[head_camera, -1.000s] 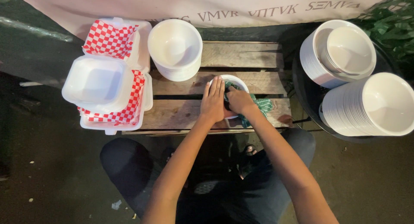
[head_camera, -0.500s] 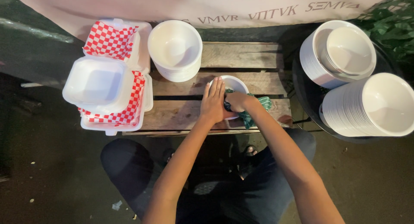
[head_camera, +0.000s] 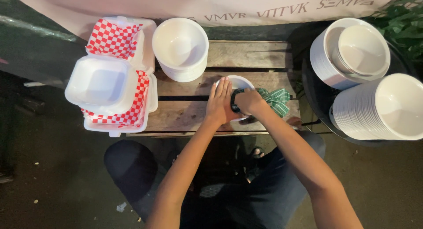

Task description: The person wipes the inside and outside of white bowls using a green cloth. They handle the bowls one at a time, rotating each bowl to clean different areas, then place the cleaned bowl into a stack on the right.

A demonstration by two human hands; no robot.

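Both hands hide most of the small white bowl (head_camera: 238,82). We cannot tell what the right hand (head_camera: 249,101) grips.

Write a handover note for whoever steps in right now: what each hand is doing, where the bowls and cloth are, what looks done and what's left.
Left hand: flat on the small white bowl, steadying it on the wooden crate.
Right hand: gripping the green checked cloth, pressed into that bowl.
Bowl stack sits behind on the crate; more stacks at right; foam boxes at left.
Done: cannot tell which are wiped.
Left: this bowl is in hand, not set aside.
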